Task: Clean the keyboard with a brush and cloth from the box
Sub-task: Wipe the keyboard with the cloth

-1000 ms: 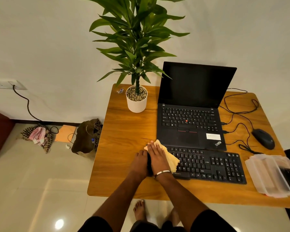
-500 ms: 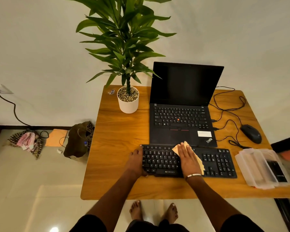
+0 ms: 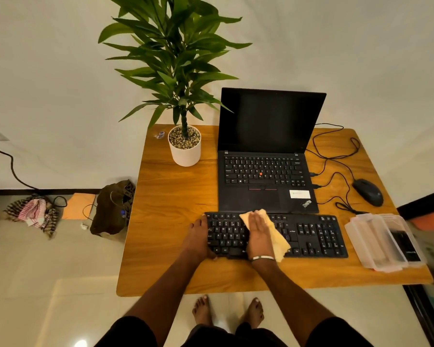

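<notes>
A black keyboard [image 3: 298, 234] lies flat near the front edge of the wooden tabletop [image 3: 171, 196], its long axis running left to right, parallel to that edge; its key legends read upright to the person, number pad at the right end. The left hand [image 3: 198, 240] rests on the keyboard's left end, fingers laid along the side and thumb curled at the front edge, steadying it. The right hand [image 3: 258, 234] lies flat with straight fingers, pressing a yellow cloth [image 3: 277, 239] onto the middle keys; the cloth shows beyond the fingertips and to the hand's right. An open laptop [image 3: 268, 156] sits just behind the keyboard. A clear plastic box [image 3: 376, 239] stands just to the keyboard's right. A mouse [image 3: 368, 191] and a potted plant [image 3: 184, 146] occupy the rear tabletop.
</notes>
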